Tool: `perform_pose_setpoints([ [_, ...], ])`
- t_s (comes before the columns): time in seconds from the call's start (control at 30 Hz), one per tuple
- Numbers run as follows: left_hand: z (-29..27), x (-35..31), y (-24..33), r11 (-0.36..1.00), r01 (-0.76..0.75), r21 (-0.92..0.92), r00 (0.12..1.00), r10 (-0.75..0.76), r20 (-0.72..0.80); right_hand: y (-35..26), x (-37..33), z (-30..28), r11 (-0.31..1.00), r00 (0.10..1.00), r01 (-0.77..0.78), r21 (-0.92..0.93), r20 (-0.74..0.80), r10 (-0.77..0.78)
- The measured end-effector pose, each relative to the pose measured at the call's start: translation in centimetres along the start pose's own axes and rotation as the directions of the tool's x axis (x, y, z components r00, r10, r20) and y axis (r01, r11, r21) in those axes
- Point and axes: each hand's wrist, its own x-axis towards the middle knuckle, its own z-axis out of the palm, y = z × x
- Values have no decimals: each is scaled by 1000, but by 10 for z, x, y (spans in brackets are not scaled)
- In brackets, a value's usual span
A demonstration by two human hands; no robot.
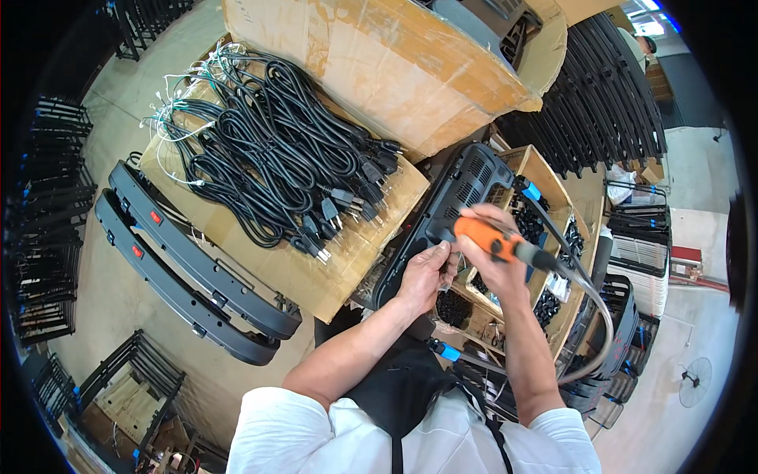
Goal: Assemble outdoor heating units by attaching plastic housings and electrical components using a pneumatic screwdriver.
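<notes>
My right hand (pixel 505 272) is wrapped round an orange air screwdriver (pixel 483 235) with a black collar; a clear grey hose (pixel 608 332) curves away from its rear end. The tool's tip points left, at a long black plastic housing (pixel 477 175) with vent slots, which stands slantwise in front of me. Close by the tip, my left hand (pixel 424 276) has its thumb and fingers pinched together at the housing's edge. What lies between those fingertips is too small to make out. Whether the tip touches a screw is hidden.
Bundled black power cords (pixel 268 142) lie on a cardboard box (pixel 316 276) at the left. Right of the housing stands a wooden compartment box (pixel 545 170) of small black parts. Curved grey covers (pixel 181 276) are at the far left, black frames (pixel 584 103) at the back right.
</notes>
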Motion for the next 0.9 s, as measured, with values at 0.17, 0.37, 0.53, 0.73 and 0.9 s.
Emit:
perform_pose_setpoints([
  [0.17,-9,-32,-3,988,91,-126,996,-93,-13,-26,-79,-33,985,993,-66,158,-89,80],
  [0.37,-16,-80,-39,967,207,-150,978,-210,-7,-12,-168,-52,961,996,-23,275,-75,46],
  [0.53,-23,-121,-83,975,162,-152,982,-175,-76,-4,-226,-68,954,999,29,298,-49,-15],
  [0.73,-32,-169,-135,983,158,-90,978,-168,-124,20,-294,-80,930,998,56,363,-34,-46],
  [0.9,-45,-195,-162,975,149,-164,969,-178,-173,23,-329,-83,942,999,46,332,7,-51],
])
